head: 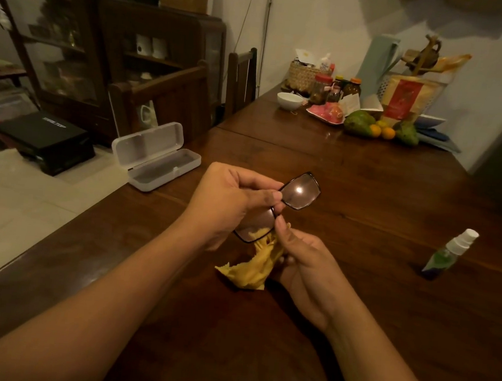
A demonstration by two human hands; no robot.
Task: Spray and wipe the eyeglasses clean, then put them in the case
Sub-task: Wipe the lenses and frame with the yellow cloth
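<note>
While the right hand (301, 263) bunches one soft yellow cloth (256, 266) against the nearer lens, the left hand (228, 200) pinches the one pair of eyeglasses (291, 202) at the bridge, above the table (363, 193). Light and likely fragile, they are best held by the frame, never the lenses. Farther off stand one spray bottle (449, 254) and one open white case (159, 156).

The eyeglasses (299, 194) temples are hidden behind the hands, and the lower lens partly
</note>
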